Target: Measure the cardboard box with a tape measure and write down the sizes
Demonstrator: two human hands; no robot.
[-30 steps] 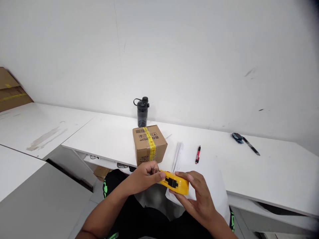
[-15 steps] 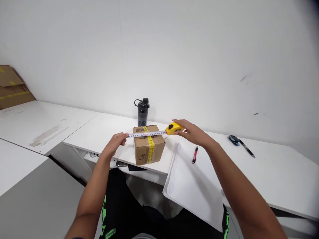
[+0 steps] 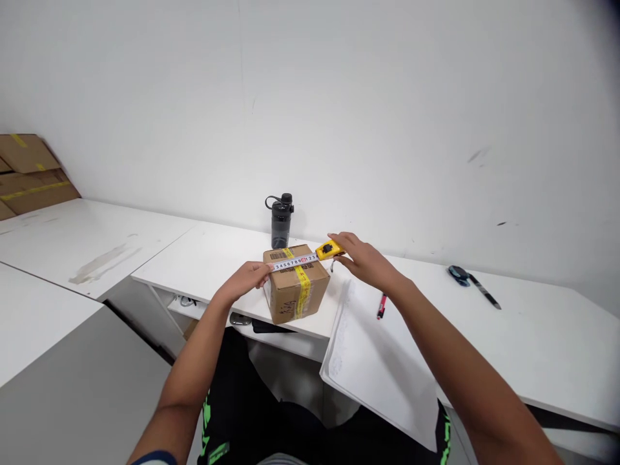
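A small cardboard box (image 3: 310, 296) with yellow tape across it stands on the white desk in front of me. Across its top lies the white blade of a yellow tape measure (image 3: 329, 250). My left hand (image 3: 252, 278) pinches the end of that blade at the box's left top edge. The yellow case is held in my right hand (image 3: 361, 259), above the box's right top edge, with thumb and fingers on either side of it. Printed numbers face up along the blade.
Behind the box stands a dark water bottle (image 3: 281, 223). To the right, an open notebook (image 3: 378, 361) overhangs the desk edge, with a red pen (image 3: 382, 307) on it. Farther right lie a dark blue object (image 3: 458, 276) and a black-handled tool (image 3: 485, 292). Cardboard boxes (image 3: 36, 184) are stacked far left.
My hands have come closer together, and less blade shows between them. The left fingers have moved right to the box's edge; the case has moved left and tilted over the box.
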